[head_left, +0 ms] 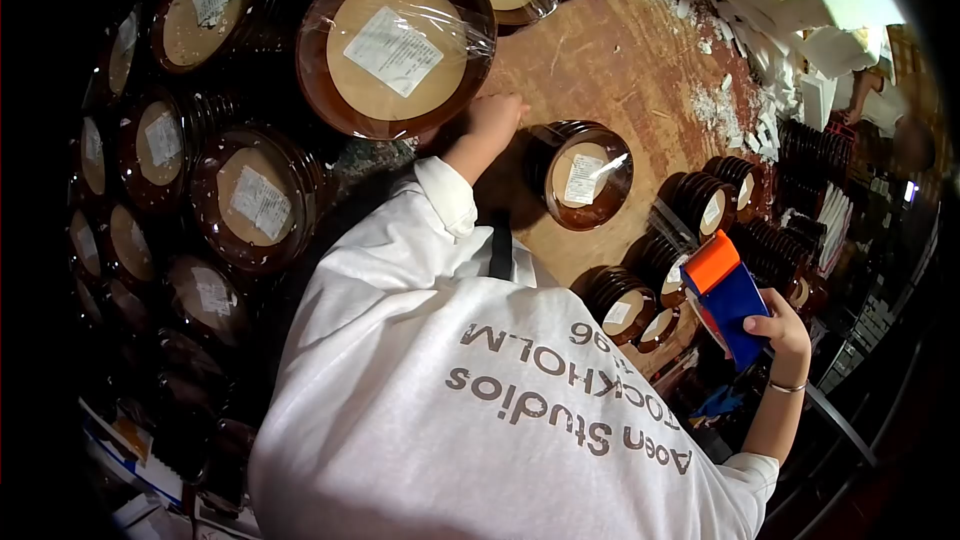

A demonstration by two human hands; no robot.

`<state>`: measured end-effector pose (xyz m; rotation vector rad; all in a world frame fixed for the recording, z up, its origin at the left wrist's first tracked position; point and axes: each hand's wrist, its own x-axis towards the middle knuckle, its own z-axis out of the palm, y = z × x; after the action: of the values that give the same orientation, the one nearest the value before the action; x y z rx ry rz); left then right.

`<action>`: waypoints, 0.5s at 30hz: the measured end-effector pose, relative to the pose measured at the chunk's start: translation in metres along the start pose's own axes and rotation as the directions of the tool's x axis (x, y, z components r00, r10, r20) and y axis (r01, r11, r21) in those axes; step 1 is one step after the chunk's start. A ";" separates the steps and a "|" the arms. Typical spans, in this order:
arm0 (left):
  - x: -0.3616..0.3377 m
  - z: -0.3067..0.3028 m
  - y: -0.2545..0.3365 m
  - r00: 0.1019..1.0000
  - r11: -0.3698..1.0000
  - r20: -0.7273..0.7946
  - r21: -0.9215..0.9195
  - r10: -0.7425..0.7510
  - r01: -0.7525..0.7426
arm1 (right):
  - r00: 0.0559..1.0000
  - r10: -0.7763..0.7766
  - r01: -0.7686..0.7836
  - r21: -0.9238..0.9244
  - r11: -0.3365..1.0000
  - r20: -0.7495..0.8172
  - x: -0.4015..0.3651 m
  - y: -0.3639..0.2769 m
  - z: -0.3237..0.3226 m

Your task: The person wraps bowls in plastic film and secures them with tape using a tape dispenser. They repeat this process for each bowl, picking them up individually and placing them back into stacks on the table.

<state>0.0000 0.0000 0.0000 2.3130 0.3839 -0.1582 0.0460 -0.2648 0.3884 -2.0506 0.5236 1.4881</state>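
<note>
My left hand (492, 126) is at the lower right rim of a large brown dish (310, 65), which partly hides it. Its fingers look curled; what they hold, if anything, is hidden. The dish is wrapped in clear film, with a printed white label (393, 50) on a round tan card. In my right hand (780, 328), at the right, is a blue tape dispenser (735, 315) with an orange end (712, 262). Between my hands a wrapped stack of brown dishes (610, 202) stands on the wooden table (620, 60).
Several labelled dish stacks (255, 202) crowd the left side, with smaller stacks (622, 308) by the tape dispenser. White foam pieces (840, 5) and crumbs lie at the upper right. Another person's arm (862, 95) shows at the far right.
</note>
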 end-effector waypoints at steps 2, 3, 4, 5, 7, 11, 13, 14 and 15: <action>-0.004 0.007 0.002 0.999 0.999 0.030 -0.025 0.025 -0.024 | 0.990 -0.012 0.015 0.024 1.000 -0.138 0.001 0.004 0.000; 0.009 0.012 0.005 0.999 0.999 0.006 -0.026 0.047 -0.047 | 0.987 -0.036 0.040 0.024 0.999 -0.159 0.005 0.009 0.000; 0.007 0.017 0.007 0.999 0.997 0.027 -0.066 0.038 -0.037 | 0.980 -0.036 0.043 0.032 0.999 -0.194 0.004 0.013 -0.001; 0.005 0.022 0.010 0.998 0.994 0.048 -0.104 0.029 -0.024 | 0.973 -0.037 0.047 0.039 0.998 -0.227 0.005 0.015 -0.001; 0.003 0.034 0.009 0.996 0.999 0.086 -0.042 0.009 -0.006 | 0.978 -0.033 0.042 0.040 0.998 -0.204 0.004 0.014 0.001; 0.003 0.029 0.012 0.979 0.985 0.173 -0.116 -0.107 0.128 | 0.999 -0.009 0.014 0.105 0.994 -0.044 0.006 0.008 0.002; 0.001 0.022 0.015 0.963 0.984 0.219 -0.039 -0.159 0.172 | 0.998 -0.029 0.035 0.100 0.994 -0.063 0.007 0.013 0.002; 0.002 0.019 0.016 0.961 0.988 0.232 0.023 -0.152 0.150 | 0.995 -0.049 0.057 0.093 0.994 -0.092 0.008 0.016 0.001; 0.004 0.019 0.017 0.959 0.989 0.244 0.084 -0.142 0.125 | 0.994 -0.052 0.060 0.094 0.994 -0.091 0.009 0.019 -0.001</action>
<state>0.0096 -0.0238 -0.0029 2.2972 0.4109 -0.5320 0.0375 -0.2802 0.3762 -2.0458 0.5577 1.3183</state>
